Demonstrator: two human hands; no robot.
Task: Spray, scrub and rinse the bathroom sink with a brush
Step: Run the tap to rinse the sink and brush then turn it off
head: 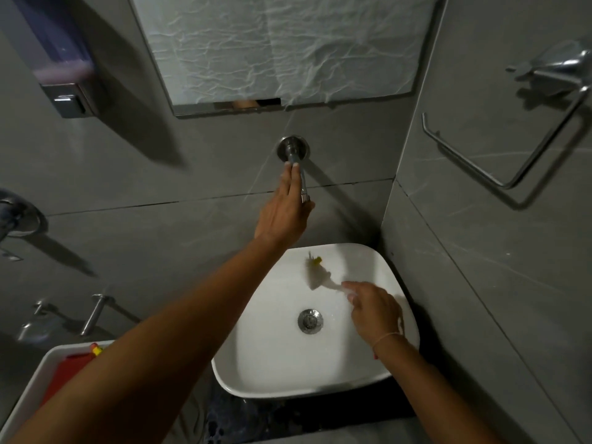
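A white square sink [256, 357] with a chrome drain [310, 321] sits in the corner under a wall-mounted chrome tap [296, 161]. My left hand [283, 213] reaches up and rests along the tap's spout, fingers laid on it. Inside the basin my right hand [373, 312] holds the handle of a small white brush [315, 277], blurred, with a yellow bit near its head, against the far side of the bowl. The basin looks wet near the drain.
A covered mirror [282, 49] hangs above the tap. A soap dispenser [61, 68] is on the left wall, a chrome towel ring [499, 149] on the right wall. At lower left a white tub [32, 379] holds a red item. Taps [93, 312] stick out low left.
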